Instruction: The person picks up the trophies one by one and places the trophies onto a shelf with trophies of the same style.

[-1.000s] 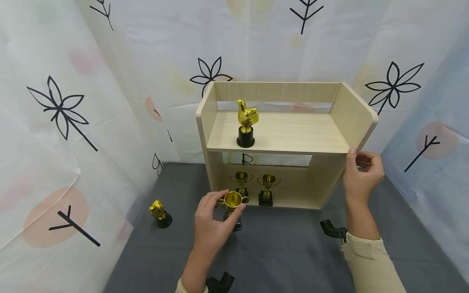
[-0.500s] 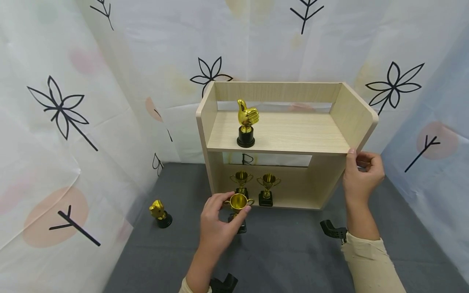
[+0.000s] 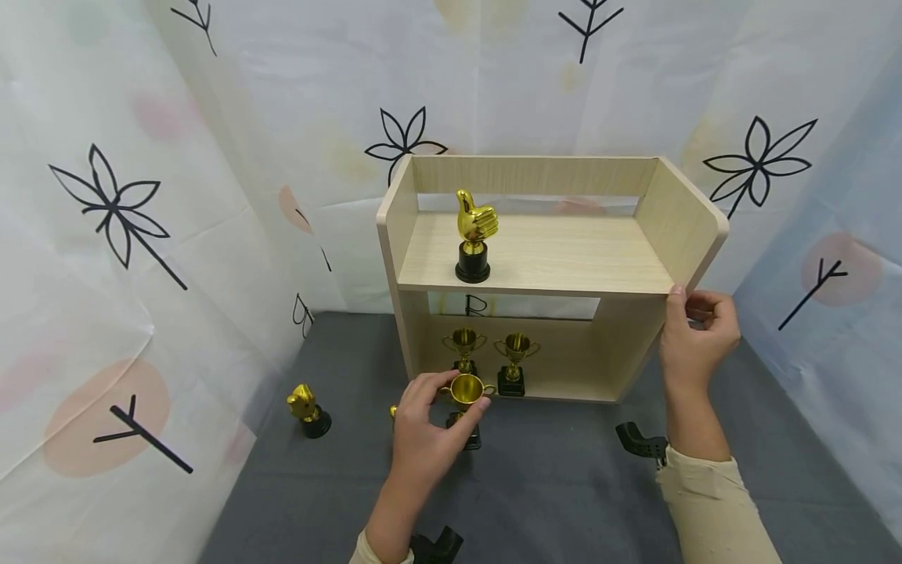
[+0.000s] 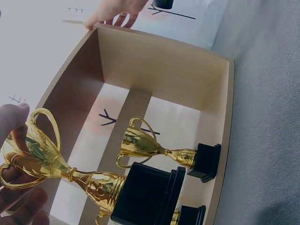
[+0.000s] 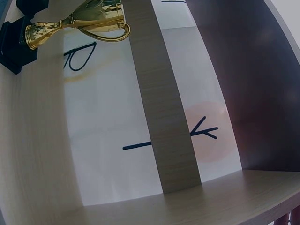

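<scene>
My left hand grips a gold trophy cup with a black base, in front of the wooden shelf's lower level. In the left wrist view, fingers curl around the bowl of that trophy cup. Two similar trophy cups stand inside the lower compartment, a left one and a right one. At the wooden shelf's right side, my right hand pinches the front edge, thumb near the upper board. Only its fingers show in the right wrist view's corner.
A gold thumbs-up trophy stands on the upper board, left of centre. On the grey tabletop, a small gold figure with a black base lies to the left. Another gold piece peeks out beside my left hand. Patterned cloth hangs behind.
My left hand has moved a little to the right with the trophy cup, uncovering a small gold piece on its left. My right hand stays on the shelf edge.
</scene>
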Action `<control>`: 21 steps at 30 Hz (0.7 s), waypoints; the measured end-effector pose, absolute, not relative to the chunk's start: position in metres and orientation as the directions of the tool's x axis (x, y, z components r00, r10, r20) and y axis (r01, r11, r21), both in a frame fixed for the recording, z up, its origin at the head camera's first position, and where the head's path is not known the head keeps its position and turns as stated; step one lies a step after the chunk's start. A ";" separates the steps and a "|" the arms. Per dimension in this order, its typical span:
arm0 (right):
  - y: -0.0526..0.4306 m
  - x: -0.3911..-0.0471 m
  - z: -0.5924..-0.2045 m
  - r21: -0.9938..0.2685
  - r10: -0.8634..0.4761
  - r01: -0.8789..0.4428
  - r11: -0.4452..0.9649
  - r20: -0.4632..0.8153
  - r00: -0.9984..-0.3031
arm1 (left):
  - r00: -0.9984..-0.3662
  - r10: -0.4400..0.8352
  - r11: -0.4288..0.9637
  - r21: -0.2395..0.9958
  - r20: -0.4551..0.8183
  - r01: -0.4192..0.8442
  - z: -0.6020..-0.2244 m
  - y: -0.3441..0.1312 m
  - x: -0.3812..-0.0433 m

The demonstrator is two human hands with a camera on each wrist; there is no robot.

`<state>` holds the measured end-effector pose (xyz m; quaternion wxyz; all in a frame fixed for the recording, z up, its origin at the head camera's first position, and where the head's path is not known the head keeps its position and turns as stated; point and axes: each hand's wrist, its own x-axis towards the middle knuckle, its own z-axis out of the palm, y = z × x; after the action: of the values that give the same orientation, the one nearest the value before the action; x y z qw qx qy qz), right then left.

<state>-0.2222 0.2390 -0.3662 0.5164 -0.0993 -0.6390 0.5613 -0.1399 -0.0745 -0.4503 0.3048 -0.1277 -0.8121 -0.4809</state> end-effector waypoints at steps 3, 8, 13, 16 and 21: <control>0.240 -0.223 -0.367 -0.820 0.707 -0.452 0.352 0.549 -0.446 | -0.788 -0.080 0.505 0.707 0.610 0.495 -0.451 -0.073 -0.140; 0.241 -0.224 -0.369 -0.822 0.708 -0.453 0.346 0.545 -0.448 | -0.799 -0.068 0.495 0.715 0.598 0.493 -0.452 -0.070 -0.140; 0.242 -0.225 -0.369 -0.820 0.705 -0.455 0.347 0.548 -0.451 | -0.807 -0.054 0.499 0.716 0.588 0.489 -0.453 -0.067 -0.142; 0.242 -0.225 -0.369 -0.819 0.702 -0.456 0.348 0.550 -0.452 | -0.817 -0.047 0.496 0.724 0.575 0.480 -0.454 -0.066 -0.142; 0.242 -0.225 -0.370 -0.818 0.701 -0.459 0.348 0.551 -0.452 | -0.833 -0.037 0.491 0.736 0.553 0.466 -0.457 -0.064 -0.143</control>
<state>-0.2248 0.2423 -0.3700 0.5147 -0.0948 -0.6394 0.5632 -0.1430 -0.0636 -0.4573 0.2584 -0.1302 -0.8237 -0.4876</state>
